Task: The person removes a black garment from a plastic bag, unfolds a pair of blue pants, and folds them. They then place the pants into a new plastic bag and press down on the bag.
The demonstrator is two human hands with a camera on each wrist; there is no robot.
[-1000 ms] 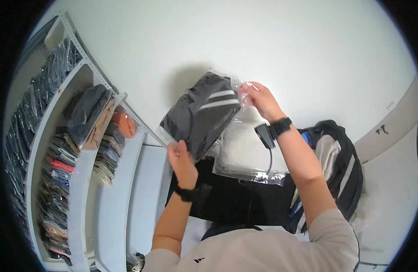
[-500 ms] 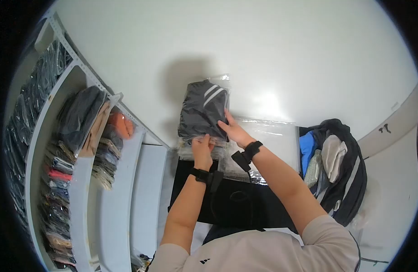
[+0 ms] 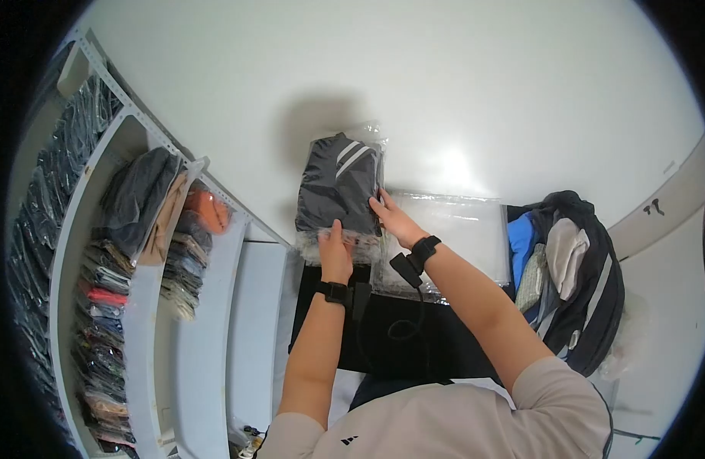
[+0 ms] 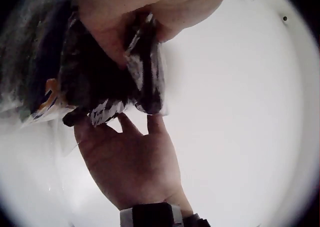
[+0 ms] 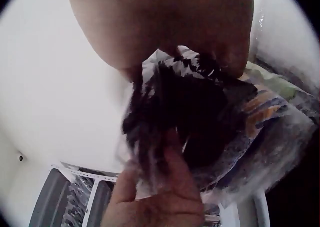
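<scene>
A dark folded garment with white stripes (image 3: pixel 338 187), in a clear bag, lies over other bagged items at the left end of the black surface. My left hand (image 3: pixel 336 256) grips its near edge, thumb on top. At its right edge my right hand (image 3: pixel 397 221) holds on, thumb over the dark cloth. In the left wrist view the left hand (image 4: pixel 150 12) pinches the bagged edge, with the right hand (image 4: pixel 132 162) across from it. The right wrist view shows the right hand (image 5: pixel 165 27) on the bundle and the left hand (image 5: pixel 157 202) below.
Right of the bundle lie flat clear bags with white contents (image 3: pixel 452 237). Farther right sits a dark open bag (image 3: pixel 601 306) with blue and beige clothes. Shelves (image 3: pixel 130 191) of bagged garments stand at the left. A cable (image 3: pixel 404 329) loops over the black surface (image 3: pixel 383 336).
The striped garment has come down from a tilted hold in the air onto the left stack, turning more upright. The right hand has moved from its upper corner to its right side.
</scene>
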